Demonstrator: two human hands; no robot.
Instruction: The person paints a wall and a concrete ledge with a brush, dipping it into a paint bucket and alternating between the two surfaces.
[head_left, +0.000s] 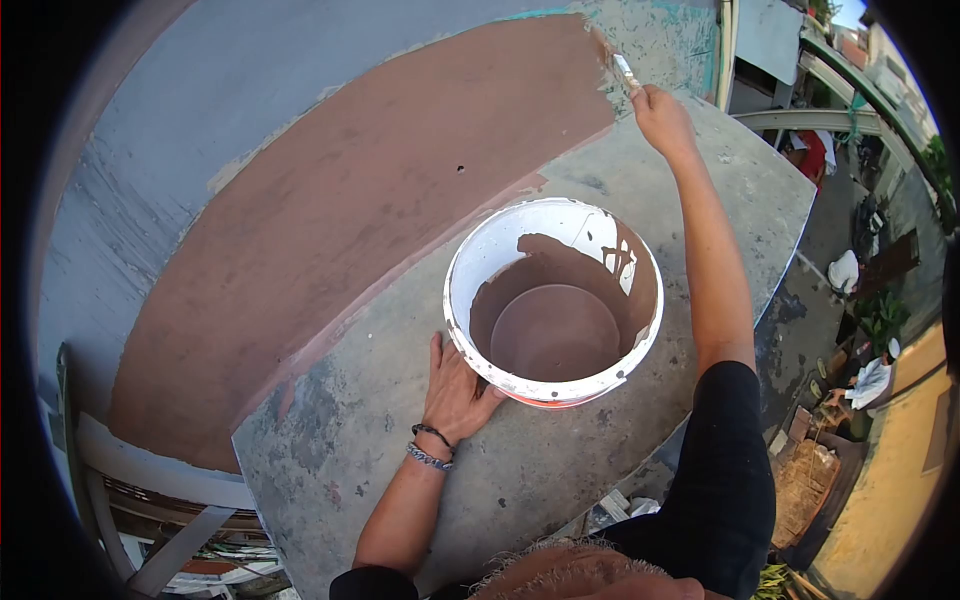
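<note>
In my right hand [664,118] is a paintbrush [626,72], gripped by its handle. Its bristles touch the wall at the upper right end of a brown painted area [380,140]. My left hand [462,395] lies with fingers stretched out on the grey concrete slab [360,490], close against the lower left side of a white bucket [482,262]. Part of that hand's thumb side is hidden beside the bucket. Brown paint [556,328] fills the bottom of the bucket and streaks its inner wall. The bucket stands upright on the slab.
Grey-blue wall [260,90] surrounds the brown area above. The slab has an open edge on the right, with a lower yard beyond it. Down there are a person in white [868,384], someone in red [815,160] and green plants [885,310]. Metal beams [180,550] show lower left.
</note>
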